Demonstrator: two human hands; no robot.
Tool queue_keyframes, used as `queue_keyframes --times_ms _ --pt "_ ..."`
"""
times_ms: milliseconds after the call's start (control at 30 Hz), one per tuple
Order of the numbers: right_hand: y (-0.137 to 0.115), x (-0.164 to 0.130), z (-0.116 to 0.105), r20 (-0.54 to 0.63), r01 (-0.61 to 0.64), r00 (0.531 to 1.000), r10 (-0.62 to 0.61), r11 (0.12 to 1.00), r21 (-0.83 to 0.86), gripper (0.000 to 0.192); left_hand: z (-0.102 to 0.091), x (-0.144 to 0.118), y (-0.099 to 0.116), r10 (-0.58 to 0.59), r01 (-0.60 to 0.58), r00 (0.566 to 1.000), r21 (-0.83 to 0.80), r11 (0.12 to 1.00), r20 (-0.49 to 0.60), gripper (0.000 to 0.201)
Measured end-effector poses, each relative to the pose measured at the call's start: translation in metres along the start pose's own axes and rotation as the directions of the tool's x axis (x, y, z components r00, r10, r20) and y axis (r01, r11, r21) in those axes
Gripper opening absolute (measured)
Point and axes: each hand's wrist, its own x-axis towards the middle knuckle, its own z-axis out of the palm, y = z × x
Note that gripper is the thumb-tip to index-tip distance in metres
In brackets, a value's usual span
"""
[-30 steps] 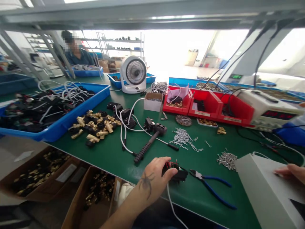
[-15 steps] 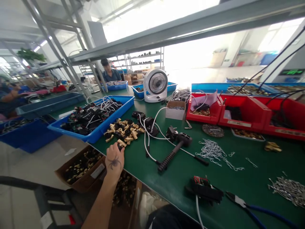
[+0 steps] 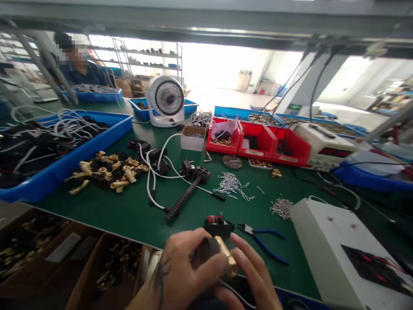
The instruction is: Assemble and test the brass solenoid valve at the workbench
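My left hand point(image 3: 185, 262) grips a brass fitting point(image 3: 229, 258) with a black cap or knob point(image 3: 206, 249), close in front of me at the table's edge. From the other side my right hand point(image 3: 254, 269) has its fingers against the brass end; its thumb side is partly hidden below. Just beyond both hands lies a black module with red wires point(image 3: 217, 221). Blue-handled pliers point(image 3: 264, 237) lie open to its right. A heap of similar brass fittings point(image 3: 119, 174) with black parts is at the left on the green table.
A ribbed black cable piece point(image 3: 183, 198) and white cables lie mid-table. Metal clips point(image 3: 229, 184) and small pins point(image 3: 282, 207) lie in piles. Red bins point(image 3: 258, 150), a fan point(image 3: 166, 103) and a blue tray point(image 3: 121, 133) stand behind. A grey box point(image 3: 342, 241) is at right. A person point(image 3: 80, 69) sits beyond.
My left hand has moved from the heap to the right, carrying a brass fitting. My right hand has come into view and meets it there. The view has turned right.
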Motion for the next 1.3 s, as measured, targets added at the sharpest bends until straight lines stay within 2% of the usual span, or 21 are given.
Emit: queue_keyframes --times_ms 67,133,200,233,300,400,500,667,800,1000,1100,1167,1233,1300 --pt "-0.007 0.0 0.006 -0.037 -0.097 0.994 0.1 0.992 0.085 0.053 0.013 -0.001 0.007 0.101 -0.101 0.994 0.003 0.995 0.041 0.05" --pt "-0.013 -0.002 0.006 -0.054 -0.299 0.943 0.328 0.91 0.288 0.041 0.02 -0.002 0.008 0.162 -0.161 0.987 0.041 0.986 -0.013 0.059" --pt "-0.02 -0.004 0.002 -0.004 -0.467 0.824 0.566 0.684 0.56 0.04 0.022 -0.003 0.005 0.19 -0.188 0.977 0.03 0.982 -0.095 0.057" --pt "-0.022 -0.005 0.0 0.046 -0.497 0.769 0.637 0.552 0.669 0.042 0.023 -0.003 0.003 0.216 -0.217 0.968 0.009 0.976 -0.124 0.054" --pt "-0.027 -0.007 -0.002 0.134 -0.494 0.717 0.684 0.363 0.79 0.049 0.024 -0.004 -0.001 0.321 -0.327 0.936 -0.022 0.945 -0.145 0.048" --pt "-0.03 -0.01 -0.001 0.189 -0.499 0.678 0.71 0.257 0.828 0.051 0.026 -0.006 -0.004 0.448 -0.453 0.887 -0.028 0.891 -0.115 0.041" --pt "-0.032 -0.011 0.001 0.223 -0.524 0.641 0.734 0.207 0.826 0.054 0.026 -0.006 -0.003 0.486 -0.493 0.867 -0.052 0.868 -0.113 0.038" --pt "-0.034 -0.01 -0.003 0.272 -0.544 0.623 0.733 0.156 0.825 0.057 0.024 -0.004 -0.001 0.48 -0.486 0.872 -0.062 0.872 -0.099 0.041" --pt "-0.036 -0.011 -0.005 0.301 -0.567 0.607 0.736 0.135 0.812 0.061 0.025 -0.003 -0.002 0.512 -0.521 0.851 -0.071 0.851 -0.113 0.041" --pt "-0.035 -0.013 -0.006 0.306 -0.551 0.615 0.726 0.119 0.826 0.059 0.026 -0.003 0.002 0.534 -0.546 0.835 -0.068 0.835 -0.136 0.038" --pt "-0.036 -0.013 -0.006 0.306 -0.542 0.62 0.722 0.112 0.833 0.057 0.023 -0.005 0.006 0.525 -0.532 0.844 -0.05 0.845 -0.107 0.038" --pt "-0.038 -0.01 -0.006 0.305 -0.527 0.633 0.711 0.107 0.843 0.054 0.019 -0.007 0.007 0.482 -0.489 0.87 -0.046 0.871 -0.106 0.039" --pt "-0.039 -0.007 -0.006 0.289 -0.504 0.659 0.695 0.123 0.855 0.049 0.014 -0.007 0.003 0.37 -0.377 0.916 -0.021 0.926 -0.155 0.045" --pt "-0.039 -0.003 -0.005 0.264 -0.481 0.686 0.678 0.15 0.864 0.045 0.011 -0.002 -0.004 0.258 -0.242 0.941 0.098 0.965 -0.22 0.05"
